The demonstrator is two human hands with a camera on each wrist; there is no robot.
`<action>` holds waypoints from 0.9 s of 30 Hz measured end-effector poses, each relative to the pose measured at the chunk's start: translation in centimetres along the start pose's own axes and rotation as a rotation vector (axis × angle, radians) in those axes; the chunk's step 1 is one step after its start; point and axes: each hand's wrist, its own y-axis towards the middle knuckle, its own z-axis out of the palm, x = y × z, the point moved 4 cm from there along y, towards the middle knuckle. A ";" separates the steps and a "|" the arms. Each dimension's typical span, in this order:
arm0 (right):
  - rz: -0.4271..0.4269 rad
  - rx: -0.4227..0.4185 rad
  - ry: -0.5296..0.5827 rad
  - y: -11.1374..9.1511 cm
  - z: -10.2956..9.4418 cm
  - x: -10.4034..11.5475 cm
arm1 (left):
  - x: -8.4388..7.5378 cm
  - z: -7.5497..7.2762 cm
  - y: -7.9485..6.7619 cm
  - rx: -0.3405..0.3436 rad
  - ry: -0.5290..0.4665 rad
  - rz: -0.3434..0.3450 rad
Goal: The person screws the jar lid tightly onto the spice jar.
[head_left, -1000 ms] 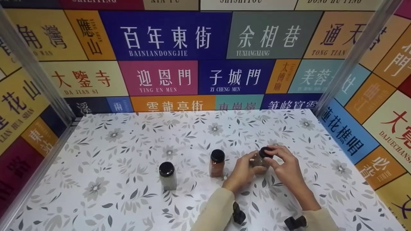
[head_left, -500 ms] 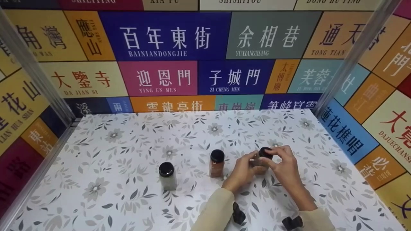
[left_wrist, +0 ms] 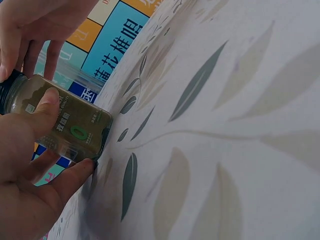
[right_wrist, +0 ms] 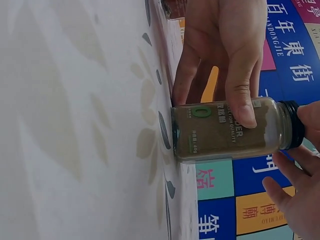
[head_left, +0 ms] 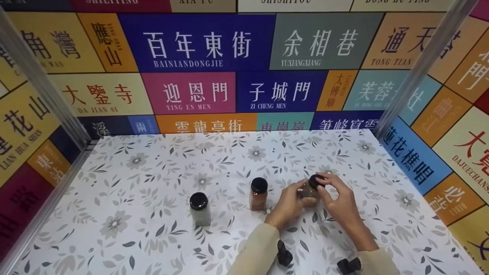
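A glass spice jar (right_wrist: 225, 131) of brown powder, with a black lid (right_wrist: 292, 125), stands upright on the flowered tabletop. My left hand (head_left: 288, 202) grips the jar's body from the left, thumb across its label. With fingers and thumb my right hand (head_left: 341, 196) pinches the black lid from the right. Left of the hands stands a jar of reddish powder (head_left: 258, 194), its black lid on. Farther left is a jar of pale greenish contents (head_left: 199, 210), also black-lidded.
Printed panels with Chinese lettering (head_left: 195, 42) rise behind the table and at both sides. Clear corner strips (head_left: 416, 65) join them. Black wrist devices (head_left: 284, 254) sit at the sleeves. The white flowered tabletop (head_left: 153, 236) extends around the jars.
My right hand's fingers shift and turn slightly around the lid, and its wrist moves a little left. The left hand and the other two jars stay where they were.
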 end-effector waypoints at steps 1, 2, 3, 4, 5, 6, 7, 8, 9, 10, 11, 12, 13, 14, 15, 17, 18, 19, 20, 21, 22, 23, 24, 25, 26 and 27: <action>-0.006 -0.009 -0.003 0.0 0.1 0.0 | 0.0 0.0 0.0 0.005 -0.004 -0.009; -0.008 -0.019 -0.006 0.0 0.1 0.0 | 0.0 0.0 0.0 0.007 -0.006 -0.012; -0.012 -0.029 -0.015 0.0 0.2 0.0 | 0.0 0.0 -0.1 0.008 -0.007 -0.017; -0.012 -0.036 -0.026 0.0 0.2 -0.1 | 0.0 0.0 -0.1 0.007 -0.008 -0.016; -0.007 -0.043 -0.036 -0.1 0.3 -0.1 | 0.0 0.1 -0.1 0.005 -0.013 -0.010; -0.003 -0.049 -0.050 -0.1 0.3 -0.1 | -0.1 0.1 -0.1 0.002 -0.015 -0.002; 0.003 -0.052 -0.061 -0.1 0.4 -0.1 | -0.1 0.1 0.0 0.002 -0.024 0.001; 0.008 -0.056 -0.073 -0.1 0.5 -0.1 | -0.2 0.1 0.0 -0.002 -0.025 0.012; 0.010 -0.059 -0.085 -0.1 0.5 -0.1 | -0.2 0.1 0.0 -0.003 -0.028 0.014; 0.013 -0.060 -0.097 -0.1 0.5 -0.1 | -0.2 0.1 0.0 -0.006 -0.028 0.024; 0.014 -0.062 -0.106 -0.1 0.5 -0.1 | -0.3 0.1 0.1 -0.006 -0.029 0.029; 0.012 -0.062 -0.115 -0.1 0.5 0.0 | -0.3 0.1 0.1 -0.008 -0.028 0.029; 0.012 -0.061 -0.124 -0.1 0.6 0.0 | -0.3 0.1 0.1 -0.009 -0.028 0.026; 0.008 -0.060 -0.133 -0.1 0.6 0.1 | -0.2 0.1 0.1 -0.010 -0.028 0.026; 0.004 -0.059 -0.137 -0.2 0.6 0.2 | -0.2 0.1 0.1 -0.009 -0.030 0.026; 0.002 -0.049 -0.138 -0.2 0.5 0.2 | -0.2 0.0 0.0 -0.012 -0.023 0.025; -0.001 -0.043 -0.136 -0.3 0.5 0.2 | -0.2 0.1 0.0 -0.013 -0.021 0.027; -0.004 -0.037 -0.129 -0.4 0.4 0.2 | -0.1 0.1 0.0 -0.012 -0.020 0.028; -0.009 -0.034 -0.124 -0.5 0.4 0.2 | -0.1 0.1 -0.1 -0.012 -0.022 0.028; -0.007 -0.029 -0.119 -0.5 0.4 0.2 | -0.1 0.1 -0.1 -0.012 -0.021 0.029; -0.005 -0.026 -0.119 -0.6 0.3 0.1 | -0.1 0.2 -0.1 -0.014 -0.020 0.026; 0.000 -0.025 -0.112 -0.5 0.3 0.1 | -0.1 0.2 -0.1 -0.014 -0.026 0.022; 0.006 -0.027 -0.110 -0.5 0.3 0.1 | -0.1 0.2 -0.1 -0.016 -0.028 0.021; 0.014 -0.033 -0.106 -0.5 0.4 0.1 | -0.1 0.2 -0.1 -0.016 -0.034 0.016; 0.021 -0.045 -0.108 -0.4 0.4 0.1 | -0.1 0.3 -0.1 -0.019 -0.040 0.012; 0.027 -0.059 -0.107 -0.3 0.4 0.2 | -0.1 0.3 -0.1 -0.019 -0.043 0.010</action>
